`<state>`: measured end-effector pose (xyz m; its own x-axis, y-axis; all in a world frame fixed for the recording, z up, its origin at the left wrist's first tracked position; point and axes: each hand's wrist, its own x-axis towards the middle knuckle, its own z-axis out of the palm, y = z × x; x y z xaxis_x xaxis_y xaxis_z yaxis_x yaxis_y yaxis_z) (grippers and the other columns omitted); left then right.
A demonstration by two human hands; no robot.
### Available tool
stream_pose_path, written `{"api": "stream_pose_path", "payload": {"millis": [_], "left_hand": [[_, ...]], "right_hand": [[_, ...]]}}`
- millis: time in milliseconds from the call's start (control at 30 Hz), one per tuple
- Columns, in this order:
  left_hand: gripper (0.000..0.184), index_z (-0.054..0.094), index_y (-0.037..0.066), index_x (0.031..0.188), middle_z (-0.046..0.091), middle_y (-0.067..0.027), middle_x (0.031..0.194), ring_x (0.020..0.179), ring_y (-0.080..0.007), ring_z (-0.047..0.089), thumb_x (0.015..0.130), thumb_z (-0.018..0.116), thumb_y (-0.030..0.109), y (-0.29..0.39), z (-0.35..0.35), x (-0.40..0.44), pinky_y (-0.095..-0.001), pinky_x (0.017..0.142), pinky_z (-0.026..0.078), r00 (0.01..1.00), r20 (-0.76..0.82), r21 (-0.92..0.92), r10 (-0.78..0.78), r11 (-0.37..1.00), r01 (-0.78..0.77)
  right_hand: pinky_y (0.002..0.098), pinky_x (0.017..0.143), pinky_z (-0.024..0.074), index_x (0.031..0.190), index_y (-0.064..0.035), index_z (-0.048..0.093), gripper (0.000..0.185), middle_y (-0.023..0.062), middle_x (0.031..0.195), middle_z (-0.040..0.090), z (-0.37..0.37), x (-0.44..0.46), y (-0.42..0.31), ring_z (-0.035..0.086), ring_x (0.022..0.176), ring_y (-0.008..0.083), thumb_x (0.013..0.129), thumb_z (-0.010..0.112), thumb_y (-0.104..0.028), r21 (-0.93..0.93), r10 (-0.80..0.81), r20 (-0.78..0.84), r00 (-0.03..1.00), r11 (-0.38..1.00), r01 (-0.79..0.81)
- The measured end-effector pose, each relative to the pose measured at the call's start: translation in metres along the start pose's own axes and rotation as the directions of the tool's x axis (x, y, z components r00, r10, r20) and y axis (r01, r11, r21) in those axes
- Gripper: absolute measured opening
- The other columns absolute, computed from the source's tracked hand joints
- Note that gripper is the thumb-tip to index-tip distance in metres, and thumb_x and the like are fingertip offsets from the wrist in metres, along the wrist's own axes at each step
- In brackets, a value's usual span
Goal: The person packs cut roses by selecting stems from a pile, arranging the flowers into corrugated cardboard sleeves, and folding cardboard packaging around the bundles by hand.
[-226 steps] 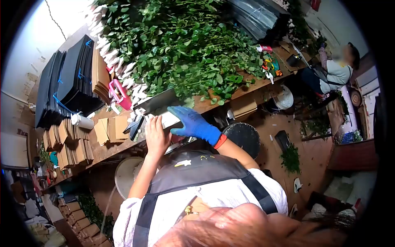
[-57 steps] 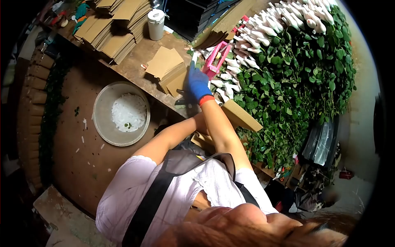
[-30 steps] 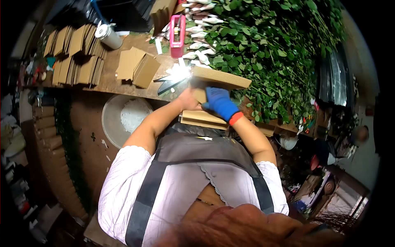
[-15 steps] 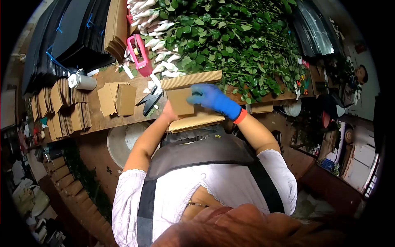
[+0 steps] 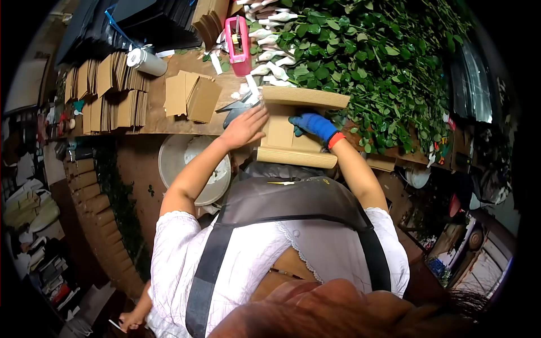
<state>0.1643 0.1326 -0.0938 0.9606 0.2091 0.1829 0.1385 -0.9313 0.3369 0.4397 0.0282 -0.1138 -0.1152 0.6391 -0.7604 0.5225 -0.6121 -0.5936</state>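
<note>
Corrugated cardboard sheet (image 5: 287,137), near edge of tabletop (image 5: 158,115), partly hidden under gloved right hand (image 5: 313,127); grip there cannot be told. Bare left hand (image 5: 245,127) unclenched at sheet's left side, contact unclear, covering part of dark tool (image 5: 230,118). Beyond sheet: pink tape dispenser (image 5: 240,56); leafy stems (image 5: 360,67), cut off.

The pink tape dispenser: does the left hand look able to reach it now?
Probably yes: the left hand looks empty; only low white scraps and a dark tool lie before the pink dispenser.
</note>
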Motion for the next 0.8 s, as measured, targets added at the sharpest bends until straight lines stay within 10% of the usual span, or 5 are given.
{"api": "stream_pose_path", "payload": {"millis": [367, 467, 567, 633, 800], "left_hand": [[0.019, 0.068, 0.004, 0.090, 0.065, -0.0089, 0.099, 0.091, -0.0302, 0.064, 0.082, 0.073, 0.021, 0.011, 0.041, 0.036, -0.0401, 0.078, 0.055, 0.998, 0.049, -0.188, 0.038, 0.982, -0.029], [0.024, 0.067, 0.003, 0.086, 0.064, -0.0097, 0.100, 0.093, -0.0312, 0.062, 0.079, 0.076, 0.024, 0.019, 0.028, 0.044, -0.0415, 0.079, 0.054, 0.990, 0.136, -0.160, 0.022, 0.987, 0.000], [0.031, 0.065, 0.008, 0.088, 0.058, -0.0114, 0.100, 0.097, -0.0338, 0.059, 0.069, 0.080, 0.028, 0.031, 0.017, 0.051, -0.0450, 0.076, 0.053, 0.986, 0.165, -0.151, -0.011, 0.988, 0.036], [0.042, 0.064, 0.007, 0.106, 0.056, -0.0128, 0.105, 0.102, -0.0340, 0.058, 0.071, 0.079, 0.023, 0.042, 0.003, 0.056, -0.0439, 0.081, 0.053, 0.966, 0.257, -0.100, -0.030, 0.993, 0.057], [0.046, 0.063, 0.010, 0.123, 0.055, -0.0147, 0.115, 0.107, -0.0341, 0.056, 0.077, 0.071, 0.011, 0.045, 0.018, 0.046, -0.0416, 0.089, 0.051, 0.981, 0.192, -0.144, -0.018, 0.989, 0.046]], "right_hand": [[0.0430, 0.080, 0.0537, 0.090, -0.0025, 0.073, 0.052, 0.0198, 0.089, 0.072, -0.001, -0.012, -0.021, 0.069, 0.077, 0.0325, 0.089, 0.056, -0.052, -0.603, -0.189, -0.315, 0.930, 0.796, -0.042], [0.0421, 0.080, 0.0544, 0.115, -0.0087, 0.068, 0.053, 0.0182, 0.101, 0.071, -0.010, -0.106, -0.077, 0.069, 0.089, 0.0341, 0.081, 0.070, -0.050, 0.039, -0.251, 0.068, 0.966, 0.968, 0.248], [0.0423, 0.077, 0.0544, 0.115, -0.0097, 0.067, 0.040, 0.0184, 0.097, 0.070, 0.025, -0.136, -0.054, 0.069, 0.085, 0.0335, 0.082, 0.070, -0.031, -0.466, -0.597, -0.038, 0.801, 0.720, 0.514], [0.0449, 0.076, 0.0533, 0.114, -0.0108, 0.067, 0.035, 0.0166, 0.096, 0.069, 0.067, -0.119, -0.036, 0.068, 0.086, 0.0334, 0.082, 0.068, -0.025, -0.649, -0.545, -0.182, 0.819, 0.692, 0.316], [0.0428, 0.084, 0.0534, 0.120, -0.0087, 0.065, 0.036, 0.0149, 0.110, 0.069, 0.063, -0.150, -0.043, 0.067, 0.096, 0.0339, 0.087, 0.067, -0.020, -0.449, -0.723, -0.293, 0.626, 0.682, 0.577]]}}
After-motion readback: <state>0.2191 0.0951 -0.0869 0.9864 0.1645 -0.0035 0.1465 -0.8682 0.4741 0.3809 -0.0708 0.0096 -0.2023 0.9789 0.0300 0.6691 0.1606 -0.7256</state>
